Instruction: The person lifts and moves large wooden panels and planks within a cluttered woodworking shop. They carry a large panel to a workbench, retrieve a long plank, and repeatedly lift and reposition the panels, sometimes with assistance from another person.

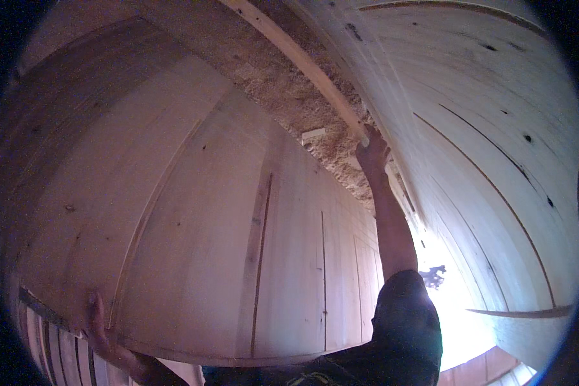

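Note:
My right arm reaches forward into the gap between two board stacks. At its far end my right hand point(373, 149) is closed round the near end of a long, narrow wooden strip point(302, 61). The strip runs away from me to the upper left, above a bed of sawdust point(270, 80). My left hand point(98, 325) is at the near left edge of a broad pale wooden board surface point(193, 257). One stretched finger shows there; the other fingers are hard to make out.
Pale knotty boards point(495, 148) rise along the right side. A small light wood offcut point(314, 134) lies in the sawdust. Bright light comes in at the lower right. Slatted wood point(58, 350) shows at the lower left, below the board's edge.

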The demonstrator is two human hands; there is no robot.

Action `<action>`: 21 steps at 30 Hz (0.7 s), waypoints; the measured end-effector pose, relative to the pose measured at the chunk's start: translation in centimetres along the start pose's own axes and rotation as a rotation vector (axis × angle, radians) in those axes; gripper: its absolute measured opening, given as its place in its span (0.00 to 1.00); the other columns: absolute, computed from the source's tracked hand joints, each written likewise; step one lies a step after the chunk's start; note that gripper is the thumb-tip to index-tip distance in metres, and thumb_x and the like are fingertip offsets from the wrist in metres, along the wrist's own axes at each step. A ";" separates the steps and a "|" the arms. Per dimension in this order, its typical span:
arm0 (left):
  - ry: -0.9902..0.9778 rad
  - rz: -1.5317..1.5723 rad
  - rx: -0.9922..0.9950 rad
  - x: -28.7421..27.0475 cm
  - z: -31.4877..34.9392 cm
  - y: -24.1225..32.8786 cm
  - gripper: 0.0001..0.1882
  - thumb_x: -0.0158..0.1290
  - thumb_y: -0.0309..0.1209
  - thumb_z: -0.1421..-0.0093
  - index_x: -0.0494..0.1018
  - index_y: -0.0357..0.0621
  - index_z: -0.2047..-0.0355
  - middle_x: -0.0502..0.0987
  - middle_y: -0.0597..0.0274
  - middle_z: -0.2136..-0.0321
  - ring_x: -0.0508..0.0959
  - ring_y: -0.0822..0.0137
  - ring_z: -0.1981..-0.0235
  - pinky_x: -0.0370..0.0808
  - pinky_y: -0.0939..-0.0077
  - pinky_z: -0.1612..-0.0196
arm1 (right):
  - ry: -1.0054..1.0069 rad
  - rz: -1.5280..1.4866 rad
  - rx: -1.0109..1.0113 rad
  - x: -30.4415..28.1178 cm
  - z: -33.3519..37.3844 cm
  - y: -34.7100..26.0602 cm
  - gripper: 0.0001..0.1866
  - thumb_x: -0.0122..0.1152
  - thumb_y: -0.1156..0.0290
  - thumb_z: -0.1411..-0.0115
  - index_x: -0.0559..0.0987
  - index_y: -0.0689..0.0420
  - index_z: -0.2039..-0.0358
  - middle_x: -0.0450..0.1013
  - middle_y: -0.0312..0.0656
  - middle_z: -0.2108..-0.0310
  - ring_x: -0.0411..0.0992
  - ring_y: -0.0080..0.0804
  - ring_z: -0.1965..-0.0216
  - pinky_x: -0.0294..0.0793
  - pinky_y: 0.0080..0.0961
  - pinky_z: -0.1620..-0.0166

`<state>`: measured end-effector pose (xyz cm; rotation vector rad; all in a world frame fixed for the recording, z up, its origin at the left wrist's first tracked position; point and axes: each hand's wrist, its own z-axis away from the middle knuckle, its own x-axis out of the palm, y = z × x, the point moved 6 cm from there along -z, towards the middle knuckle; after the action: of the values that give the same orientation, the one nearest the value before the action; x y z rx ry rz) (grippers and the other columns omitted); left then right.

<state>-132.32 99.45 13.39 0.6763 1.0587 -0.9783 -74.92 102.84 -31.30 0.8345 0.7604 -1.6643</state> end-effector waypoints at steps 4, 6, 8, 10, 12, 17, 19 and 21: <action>0.057 -0.002 -0.162 0.6 -0.6 3.2 0.20 0.44 0.34 0.35 0.78 0.35 0.51 0.78 0.47 0.53 0.77 0.53 0.48 0.73 0.61 0.44 | 0.175 0.000 -0.009 -0.2 -1.2 1.0 0.32 0.68 0.68 0.52 0.74 0.47 0.43 0.75 0.51 0.49 0.70 0.53 0.44 0.64 0.50 0.40; 0.072 0.058 -0.195 0.3 0.0 1.5 0.20 0.43 0.34 0.35 0.77 0.35 0.51 0.77 0.47 0.51 0.76 0.52 0.46 0.71 0.60 0.42 | 0.161 -0.007 -0.027 -0.2 -0.7 0.9 0.32 0.68 0.69 0.52 0.74 0.48 0.43 0.75 0.51 0.49 0.71 0.52 0.45 0.65 0.50 0.41; 0.066 0.108 -0.153 -0.1 0.3 -0.2 0.20 0.42 0.34 0.34 0.77 0.36 0.51 0.76 0.47 0.49 0.74 0.52 0.45 0.70 0.59 0.41 | 0.067 -0.075 0.028 -0.6 -1.0 -0.6 0.31 0.69 0.69 0.51 0.75 0.48 0.43 0.75 0.51 0.49 0.72 0.51 0.47 0.67 0.49 0.43; 0.058 0.175 -0.091 0.2 0.9 -2.2 0.21 0.41 0.34 0.33 0.77 0.36 0.50 0.75 0.47 0.47 0.73 0.51 0.44 0.69 0.58 0.39 | 0.077 -0.015 0.009 1.1 -1.1 0.9 0.32 0.69 0.68 0.50 0.73 0.50 0.42 0.75 0.52 0.51 0.73 0.51 0.48 0.69 0.49 0.44; 0.043 0.252 -0.007 0.0 0.6 -2.6 0.21 0.39 0.34 0.33 0.77 0.36 0.50 0.74 0.47 0.46 0.72 0.51 0.43 0.68 0.58 0.38 | 0.016 0.006 0.005 1.8 -2.8 0.7 0.33 0.68 0.68 0.49 0.71 0.51 0.41 0.75 0.53 0.51 0.73 0.51 0.48 0.69 0.49 0.44; -0.002 0.107 0.030 -0.1 -0.1 -2.6 0.20 0.42 0.35 0.32 0.77 0.35 0.51 0.73 0.46 0.45 0.73 0.50 0.44 0.68 0.56 0.39 | 0.001 -0.035 -0.053 1.7 -6.0 -6.8 0.37 0.65 0.73 0.48 0.64 0.55 0.37 0.73 0.54 0.48 0.70 0.50 0.44 0.67 0.47 0.41; 0.003 0.135 -0.033 -0.1 -1.0 -2.0 0.20 0.44 0.35 0.33 0.77 0.35 0.50 0.74 0.46 0.46 0.73 0.51 0.45 0.69 0.57 0.40 | 0.169 -0.281 -0.098 3.4 -5.8 -7.1 0.33 0.62 0.75 0.47 0.67 0.57 0.38 0.72 0.54 0.47 0.69 0.50 0.43 0.65 0.46 0.39; 0.011 0.157 -0.127 0.4 -0.7 -2.2 0.20 0.46 0.35 0.34 0.76 0.35 0.50 0.74 0.47 0.47 0.74 0.52 0.47 0.70 0.57 0.42 | 0.101 -0.385 -0.134 2.4 -5.0 -8.4 0.30 0.59 0.76 0.45 0.69 0.60 0.40 0.72 0.54 0.46 0.68 0.51 0.43 0.63 0.46 0.38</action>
<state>-134.52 98.95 12.76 0.6505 1.0515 -0.7661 -82.77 107.55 -35.49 0.7127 1.1460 -1.8920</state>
